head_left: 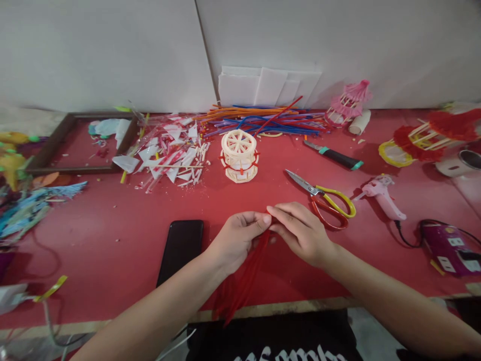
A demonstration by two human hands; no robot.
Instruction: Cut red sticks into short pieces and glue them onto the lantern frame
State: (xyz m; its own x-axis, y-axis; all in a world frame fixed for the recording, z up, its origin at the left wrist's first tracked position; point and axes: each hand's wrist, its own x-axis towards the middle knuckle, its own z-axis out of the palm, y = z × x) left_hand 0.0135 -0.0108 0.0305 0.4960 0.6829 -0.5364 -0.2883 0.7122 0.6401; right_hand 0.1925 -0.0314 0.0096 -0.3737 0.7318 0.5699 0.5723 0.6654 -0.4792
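Fingertips [265,219] of both hands are meeting at one spot near the middle of the bench [112,240]. The left hand [236,240] and the right hand [300,233] are each making a narrow grip, thumb against forefinger, on the far end of the red strips [244,281], and the two grips are touching each other.

From this pinched end the bundle is lying with its long axis toward the person, slightly to the left. It is passing under the left palm and reaching over the near edge of the bench. Both hands are holding the same end, so neither is nearer; the free end is lying close to the body.

A phone [181,248] is lying just beside the left wrist, and scissors [326,200] are lying just beside the right hand with the blades pointing away to the left. Farther back, a small white cage [239,155] is standing upright, well apart from the hands. Behind it, straws [263,120] are lying in a loose heap along the wall.

At the far left, a wooden frame [48,150] is lying flat, with a few pale paper scraps [107,128] inside it. At the right edge a cup [469,163] is lying tilted; I cannot tell what is inside.
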